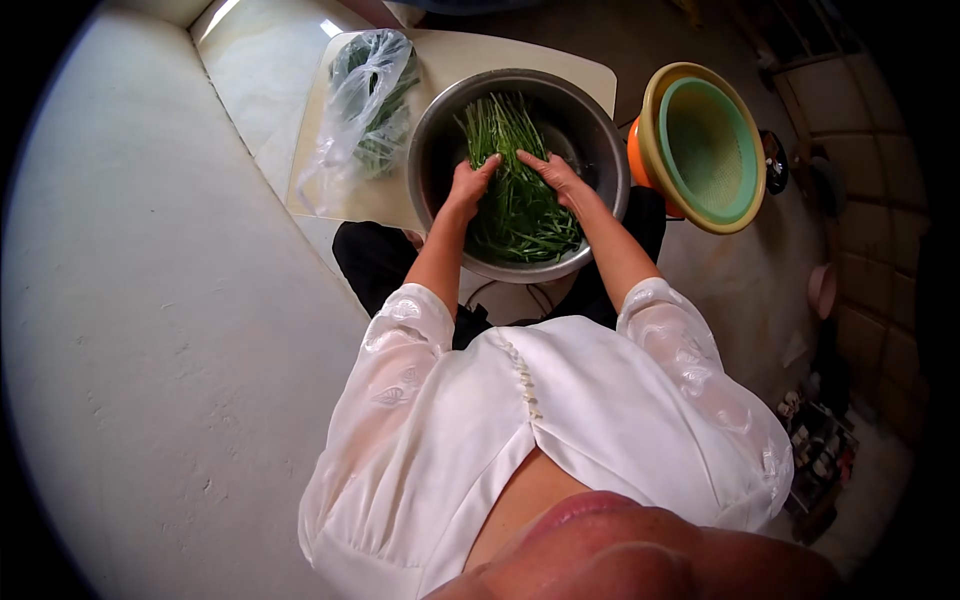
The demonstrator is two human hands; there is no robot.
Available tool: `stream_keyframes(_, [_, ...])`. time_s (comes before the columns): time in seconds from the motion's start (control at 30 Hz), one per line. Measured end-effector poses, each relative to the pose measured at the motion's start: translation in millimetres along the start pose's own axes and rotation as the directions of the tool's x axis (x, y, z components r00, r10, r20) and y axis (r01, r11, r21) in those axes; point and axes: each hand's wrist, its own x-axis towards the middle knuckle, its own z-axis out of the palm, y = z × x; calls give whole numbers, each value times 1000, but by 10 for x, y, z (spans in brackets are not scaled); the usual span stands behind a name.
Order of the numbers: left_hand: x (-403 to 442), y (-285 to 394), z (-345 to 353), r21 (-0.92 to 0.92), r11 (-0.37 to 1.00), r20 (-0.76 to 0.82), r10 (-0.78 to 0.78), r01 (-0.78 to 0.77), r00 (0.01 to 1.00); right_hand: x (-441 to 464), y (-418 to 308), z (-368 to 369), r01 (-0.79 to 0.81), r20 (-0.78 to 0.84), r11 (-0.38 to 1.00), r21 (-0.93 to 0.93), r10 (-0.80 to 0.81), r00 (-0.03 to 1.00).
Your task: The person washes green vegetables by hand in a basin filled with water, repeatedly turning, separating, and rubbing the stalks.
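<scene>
A large metal basin (pixel 437 117) holds a mass of long green leafy stalks (pixel 515 205) in what looks like water. My left hand (pixel 470 184) grips the left side of the bunch, thumb on top and the other fingers hidden beneath the greens. On the right side, my right hand (pixel 556 178) holds the same bunch in the same way, its thumb pointing inward. Between the two hands the stalks run up toward the basin's far wall, and loose leaves lie nearer to me.
Left of the basin, a clear plastic bag (pixel 365 110) with greens lies on a cream tabletop (pixel 540 52). To the right, a green strainer (pixel 708 150) sits in a yellow basin (pixel 655 150) above something orange. A white wall (pixel 150 300) rises at the left.
</scene>
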Motion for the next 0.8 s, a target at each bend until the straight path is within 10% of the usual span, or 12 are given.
stream_keyframes(0.07, [99,-174,57,143,952,-110,285,-269,952,26,24,150,50,-208,980,-193,-90,974])
stream_keyframes(0.2, [-336,149,234,405,886,-181,320,-226,930,34,72,14,239,-24,941,-240,-252,967])
stream_keyframes(0.47, [-426,25,149,612,727,-297,575,-310,763,-218,51,-129,361,-309,785,-504,-554,773])
stream_keyframes(0.6, [-419,30,187,641,743,-322,489,-194,811,-64,185,-89,358,-320,672,-648,-667,672])
stream_keyframes(0.8, [-210,-71,98,701,709,-436,342,75,833,95,191,-175,11,-442,744,-668,-409,798])
